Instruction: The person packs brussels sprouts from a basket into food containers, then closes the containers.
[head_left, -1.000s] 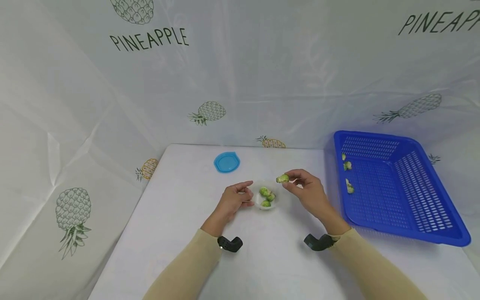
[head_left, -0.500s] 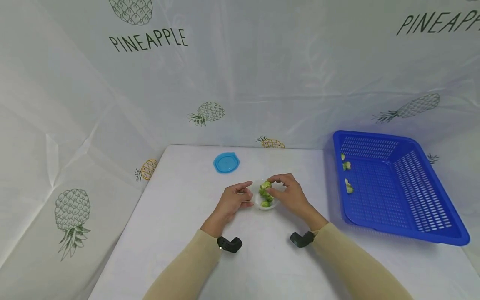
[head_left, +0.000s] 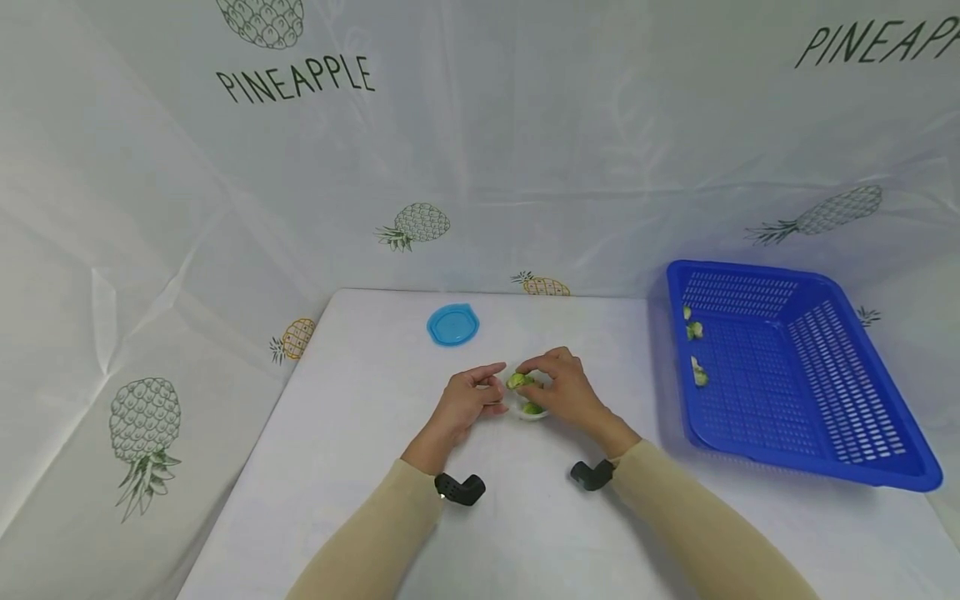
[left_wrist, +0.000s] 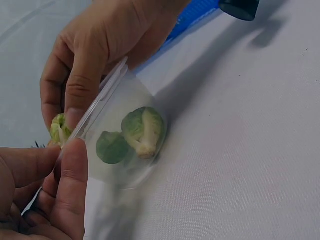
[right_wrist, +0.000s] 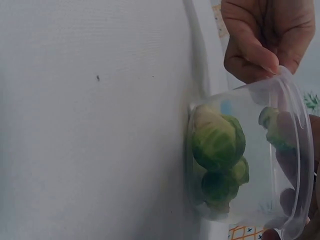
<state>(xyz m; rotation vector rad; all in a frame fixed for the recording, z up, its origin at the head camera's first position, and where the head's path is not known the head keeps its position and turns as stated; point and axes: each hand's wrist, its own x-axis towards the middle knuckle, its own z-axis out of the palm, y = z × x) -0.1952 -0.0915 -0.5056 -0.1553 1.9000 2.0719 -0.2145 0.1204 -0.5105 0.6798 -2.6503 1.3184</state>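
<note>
A small clear plastic container (right_wrist: 257, 170) stands on the white table, with several Brussels sprouts (right_wrist: 217, 142) at its bottom. My left hand (head_left: 467, 404) pinches its rim from the left between thumb and finger, as the right wrist view also shows. From the right, my right hand (head_left: 573, 396) reaches over the rim. Its thumb and fingertips hold one more sprout (head_left: 517, 380), light green with a pale stem end, above the others within the opening. In the left wrist view this held sprout (left_wrist: 60, 129) is partly covered by the right thumb and the left fingers.
A blue lid (head_left: 453, 325) lies behind the container, to the left. At the right stands a large blue plastic basket (head_left: 750, 454) with several sprouts (head_left: 699, 372) along its left side. A white pineapple-print sheet (head_left: 480, 150) hangs behind the table.
My right hand has carried its sprout leftward from beside the container to over its opening, then farther toward the left rim. My left hand has stayed at the rim.
</note>
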